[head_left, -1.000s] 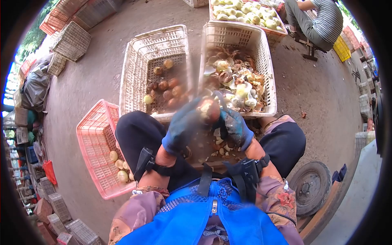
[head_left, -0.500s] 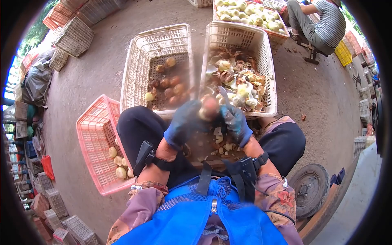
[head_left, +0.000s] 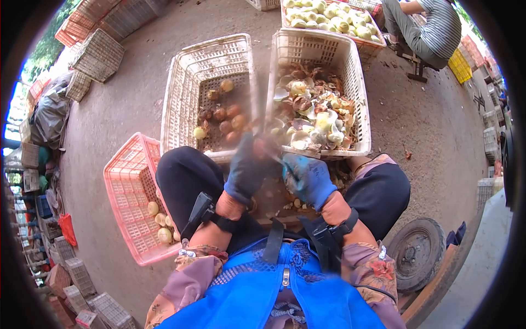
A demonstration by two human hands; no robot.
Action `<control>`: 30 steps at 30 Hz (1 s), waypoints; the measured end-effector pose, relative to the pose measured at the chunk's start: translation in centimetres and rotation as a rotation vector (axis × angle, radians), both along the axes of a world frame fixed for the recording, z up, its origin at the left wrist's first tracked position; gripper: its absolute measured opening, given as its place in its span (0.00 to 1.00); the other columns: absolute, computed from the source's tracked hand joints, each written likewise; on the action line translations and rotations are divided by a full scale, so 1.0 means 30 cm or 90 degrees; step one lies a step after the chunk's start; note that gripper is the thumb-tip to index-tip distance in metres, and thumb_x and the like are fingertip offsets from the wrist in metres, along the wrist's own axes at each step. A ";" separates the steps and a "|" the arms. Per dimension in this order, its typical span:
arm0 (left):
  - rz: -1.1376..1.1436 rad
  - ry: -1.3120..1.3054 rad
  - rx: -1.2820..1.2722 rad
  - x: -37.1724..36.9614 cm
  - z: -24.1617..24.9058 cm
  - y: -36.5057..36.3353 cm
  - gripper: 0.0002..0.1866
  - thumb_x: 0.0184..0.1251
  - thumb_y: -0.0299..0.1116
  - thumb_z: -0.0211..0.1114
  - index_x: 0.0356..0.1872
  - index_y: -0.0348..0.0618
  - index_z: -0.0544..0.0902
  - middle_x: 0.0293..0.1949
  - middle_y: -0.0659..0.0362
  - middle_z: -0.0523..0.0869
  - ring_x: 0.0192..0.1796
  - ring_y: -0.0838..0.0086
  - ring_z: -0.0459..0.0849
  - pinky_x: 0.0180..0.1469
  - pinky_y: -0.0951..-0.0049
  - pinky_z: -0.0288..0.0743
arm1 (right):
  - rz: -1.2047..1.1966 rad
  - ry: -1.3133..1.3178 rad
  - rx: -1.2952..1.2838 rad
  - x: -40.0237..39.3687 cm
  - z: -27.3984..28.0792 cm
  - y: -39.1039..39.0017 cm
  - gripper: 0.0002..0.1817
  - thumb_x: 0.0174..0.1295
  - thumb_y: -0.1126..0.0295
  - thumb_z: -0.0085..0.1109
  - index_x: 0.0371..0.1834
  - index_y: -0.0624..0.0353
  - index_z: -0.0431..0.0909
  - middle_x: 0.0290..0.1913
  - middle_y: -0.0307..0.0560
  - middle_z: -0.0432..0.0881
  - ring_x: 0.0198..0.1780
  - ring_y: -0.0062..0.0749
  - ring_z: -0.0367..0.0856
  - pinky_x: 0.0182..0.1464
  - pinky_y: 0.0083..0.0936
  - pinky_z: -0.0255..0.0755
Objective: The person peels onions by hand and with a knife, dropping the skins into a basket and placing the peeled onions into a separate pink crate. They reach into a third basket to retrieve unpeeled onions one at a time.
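Note:
My left hand, in a blue-grey glove, is closed around a reddish-brown onion, which is smeared by motion. Close beside it, my gloved right hand grips a small knife; only a blurred bit of the blade shows, pointing toward the onion. In front of my left hand stands a white plastic crate with several unpeeled onions in it. Another white crate, ahead of my right hand, holds a heap of onion skins and peelings.
Left of my knee, a tilted pink crate contains several peeled onions. Farther ahead is a crate of pale peeled onions. A person sits at upper right. A wheel lies by my right knee.
My right hand has moved a little left and down, turning the knife from upright toward the onion. The onion has shifted slightly left within my left hand's grip.

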State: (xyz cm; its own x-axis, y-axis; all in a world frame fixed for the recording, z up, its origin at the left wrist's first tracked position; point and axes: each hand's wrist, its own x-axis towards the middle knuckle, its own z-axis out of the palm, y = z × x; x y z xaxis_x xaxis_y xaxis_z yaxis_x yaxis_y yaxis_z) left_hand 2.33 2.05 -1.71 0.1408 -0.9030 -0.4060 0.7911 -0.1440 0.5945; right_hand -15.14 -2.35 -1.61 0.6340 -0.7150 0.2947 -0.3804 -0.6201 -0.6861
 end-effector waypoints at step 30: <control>0.105 -0.397 -0.006 0.009 -0.236 -0.038 0.09 0.70 0.35 0.60 0.43 0.40 0.76 0.32 0.53 0.84 0.32 0.57 0.85 0.34 0.62 0.77 | 0.000 0.305 -0.037 0.077 -0.055 0.037 0.08 0.60 0.68 0.58 0.41 0.52 0.72 0.35 0.53 0.84 0.35 0.52 0.85 0.33 0.46 0.76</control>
State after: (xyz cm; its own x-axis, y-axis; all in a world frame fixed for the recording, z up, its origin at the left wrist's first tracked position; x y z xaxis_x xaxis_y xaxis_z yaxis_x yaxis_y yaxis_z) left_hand 2.60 0.91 -8.80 0.4846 -0.8525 -0.1960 0.3086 -0.0431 0.9502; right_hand -12.83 -1.24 -3.25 0.7087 -0.7054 0.0096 -0.6445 -0.6529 -0.3979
